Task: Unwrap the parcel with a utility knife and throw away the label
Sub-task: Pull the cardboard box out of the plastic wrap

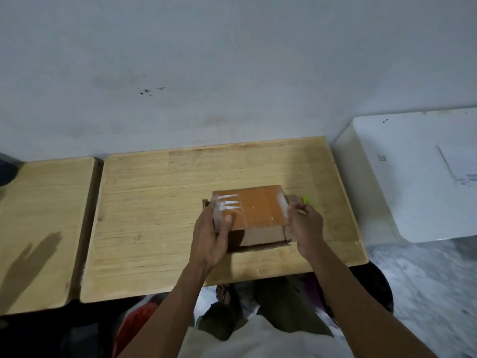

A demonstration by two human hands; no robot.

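Observation:
A small cardboard parcel (258, 210) with orange tape and clear wrap on top sits in the middle of a wooden table (160, 202). Its side flaps hang open at the left, right and front. My left hand (210, 236) grips the parcel's left end, thumb on top of the clear wrap. My right hand (305, 228) is against the parcel's right end, fingers pinching at the wrap or flap there. A yellow-green utility knife (306, 199) pokes out just behind my right hand; whether the hand holds it or it lies on the table is unclear. No label is visible.
A second wooden table (44, 223) stands to the left, with a narrow gap between. A white appliance (413, 177) with a paper sheet on top stands at the right. A grey wall rises behind the tables. My legs are under the near edge.

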